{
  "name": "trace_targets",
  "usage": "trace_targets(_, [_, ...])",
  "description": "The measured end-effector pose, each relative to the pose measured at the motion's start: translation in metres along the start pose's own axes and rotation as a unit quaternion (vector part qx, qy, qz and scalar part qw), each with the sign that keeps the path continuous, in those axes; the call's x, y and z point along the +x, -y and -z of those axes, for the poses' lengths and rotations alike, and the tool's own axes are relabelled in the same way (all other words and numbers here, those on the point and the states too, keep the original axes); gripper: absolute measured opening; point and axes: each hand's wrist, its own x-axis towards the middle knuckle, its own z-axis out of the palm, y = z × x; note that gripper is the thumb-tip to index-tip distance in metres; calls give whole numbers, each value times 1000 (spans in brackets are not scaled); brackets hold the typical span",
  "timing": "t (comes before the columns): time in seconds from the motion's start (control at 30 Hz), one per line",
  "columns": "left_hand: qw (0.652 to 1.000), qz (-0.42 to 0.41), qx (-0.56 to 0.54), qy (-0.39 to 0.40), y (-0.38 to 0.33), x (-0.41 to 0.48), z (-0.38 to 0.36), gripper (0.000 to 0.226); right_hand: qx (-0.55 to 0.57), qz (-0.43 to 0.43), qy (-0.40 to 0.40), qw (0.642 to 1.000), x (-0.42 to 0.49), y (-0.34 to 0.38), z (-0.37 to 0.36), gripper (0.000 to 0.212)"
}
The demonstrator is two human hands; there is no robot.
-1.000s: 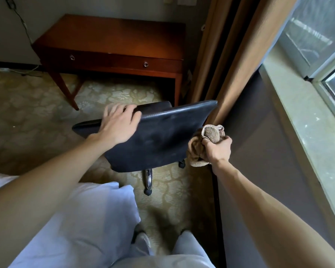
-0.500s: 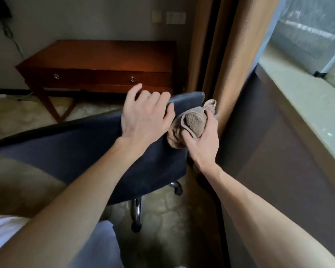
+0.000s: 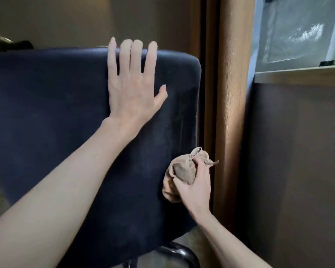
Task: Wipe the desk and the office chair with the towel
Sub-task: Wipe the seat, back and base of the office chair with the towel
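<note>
The dark office chair's backrest [image 3: 56,122] fills the left and middle of the head view, close in front of me. My left hand [image 3: 132,82] lies flat on its back near the top right corner, fingers spread and reaching to the top edge. My right hand [image 3: 194,182] grips a bunched beige towel [image 3: 182,172] pressed against the lower right edge of the backrest. The desk is hidden from view.
A brown curtain [image 3: 228,93] hangs just right of the chair. A dark wall panel [image 3: 298,161] sits below the window sill [image 3: 298,75] on the right. A chrome chair base part [image 3: 178,252] shows at the bottom.
The view has risen and closed in on the chair; the desk has dropped out of sight. My right hand with the towel has moved down the backrest's right edge. My left hand flattened.
</note>
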Motion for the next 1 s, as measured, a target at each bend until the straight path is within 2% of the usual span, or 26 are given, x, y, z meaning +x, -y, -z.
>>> trace_targets(0.07, [1000,-1,-1,-24,1,-1,-3,73,33,37,-29,998,15,11,11,69])
trace_targets(0.13, [999,12,-9,-35,-1,1,-3,70,62,73,-71,993,37,38,24,77])
trace_targets(0.23, [998,30,-22,-53,-5,6,-6,64,54,178,-120,975,93,92,41,84])
trace_targets(0.3, [995,41,-36,-82,-6,6,-10,57,-5,234,-122,965,133,119,48,83])
trace_targets(0.37, [989,61,-65,-119,-9,11,-14,49,-28,252,-68,965,164,127,50,88])
trace_targets(0.4, [984,79,-86,-132,-7,13,-13,45,-4,239,-16,971,172,125,47,93])
trace_targets(0.47, [976,109,-114,-149,-7,17,-16,37,90,154,70,981,175,107,41,98])
trace_targets(0.53, [975,121,-100,-154,-8,18,-20,35,147,95,74,982,163,79,32,90])
trace_targets(0.6, [977,114,-77,-160,-8,16,-23,36,174,74,51,981,139,45,19,84])
trace_targets(0.7, [977,109,-61,-172,0,12,-22,37,226,39,62,971,92,2,7,81])
trace_targets(0.83, [979,114,-45,-162,10,7,-13,37,197,-11,129,972,27,-46,14,72])
trace_targets(0.9, [984,106,-26,-140,10,7,-5,38,143,-48,175,973,10,-61,26,72])
trace_targets(0.97, [992,59,-19,-109,4,14,2,38,40,-37,171,984,13,-61,43,82])
trace_targets(1.0, [994,38,-24,-95,-1,20,5,38,40,-16,145,988,22,-53,51,86])
